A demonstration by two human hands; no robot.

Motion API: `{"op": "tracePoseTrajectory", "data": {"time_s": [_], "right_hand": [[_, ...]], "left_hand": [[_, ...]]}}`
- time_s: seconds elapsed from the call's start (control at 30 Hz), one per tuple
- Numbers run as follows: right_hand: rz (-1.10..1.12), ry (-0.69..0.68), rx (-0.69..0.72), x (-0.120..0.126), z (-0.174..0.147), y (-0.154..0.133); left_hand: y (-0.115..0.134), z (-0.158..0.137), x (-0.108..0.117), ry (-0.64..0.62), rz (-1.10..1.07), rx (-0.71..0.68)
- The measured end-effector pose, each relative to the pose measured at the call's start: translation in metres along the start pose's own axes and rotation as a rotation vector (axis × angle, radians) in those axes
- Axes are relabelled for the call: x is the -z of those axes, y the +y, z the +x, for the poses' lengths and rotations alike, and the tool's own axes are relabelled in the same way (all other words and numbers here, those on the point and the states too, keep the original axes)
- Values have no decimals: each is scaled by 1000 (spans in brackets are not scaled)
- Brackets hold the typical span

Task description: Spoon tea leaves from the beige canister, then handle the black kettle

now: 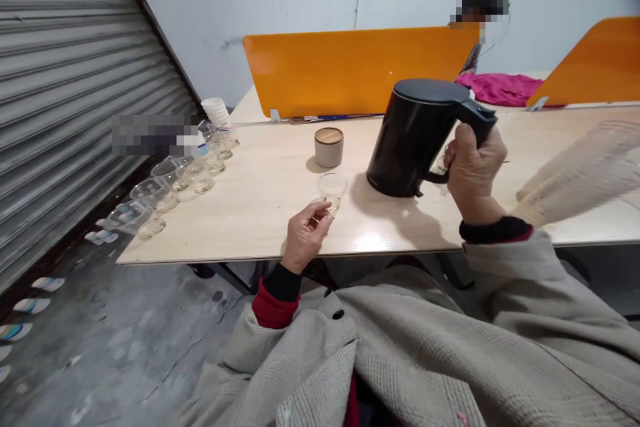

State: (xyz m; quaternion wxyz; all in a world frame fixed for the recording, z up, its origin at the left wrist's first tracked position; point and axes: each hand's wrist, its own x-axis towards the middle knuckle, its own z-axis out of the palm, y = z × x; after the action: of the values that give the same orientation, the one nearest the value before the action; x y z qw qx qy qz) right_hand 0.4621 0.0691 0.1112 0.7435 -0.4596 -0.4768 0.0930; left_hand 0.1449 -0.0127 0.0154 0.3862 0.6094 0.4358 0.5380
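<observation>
One clear cup [331,188] stands near the bench [260,213] front edge, and my left hand [306,235] pinches its base between thumb and fingers. My right hand [473,173] is closed around the handle of the black kettle [417,137], which stands at 3 o'clock from the cup, tilted a little toward it, lid on. I judge that pouring has not begun; the cup looks empty. At 9 o'clock many filled cups [165,190] line the bench edge, so much seems done. A lidded jar [329,147] stands at 12 o'clock. Behind are orange dividers [350,67], a roller shutter [60,80] and concrete floor [125,340].
</observation>
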Motion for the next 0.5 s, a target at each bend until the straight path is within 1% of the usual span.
{"op": "tracePoseTrajectory", "data": {"time_s": [0.03, 0.1, 0.17, 0.27, 0.33, 0.4, 0.5], "right_hand": [[23, 38, -3, 7, -7, -8], [47, 52, -20, 20, -20, -25], [52, 21, -32, 31, -28, -43], [42, -44, -38, 44, -33, -70], [21, -88, -37, 50, -34, -85], [-25, -140, -21, 54, -36, -98], [-105, -222, -5, 60, -36, -116]], "left_hand": [[1, -1, -2, -8, 8, -19], [4, -4, -11, -27, 18, -65], [9, -7, -24, -64, 21, -126], [19, -7, -50, -124, 40, -218], [25, -3, -68, -124, 80, -225], [30, 3, -83, -122, 92, -195], [37, 9, -98, -139, 4, -159]]}}
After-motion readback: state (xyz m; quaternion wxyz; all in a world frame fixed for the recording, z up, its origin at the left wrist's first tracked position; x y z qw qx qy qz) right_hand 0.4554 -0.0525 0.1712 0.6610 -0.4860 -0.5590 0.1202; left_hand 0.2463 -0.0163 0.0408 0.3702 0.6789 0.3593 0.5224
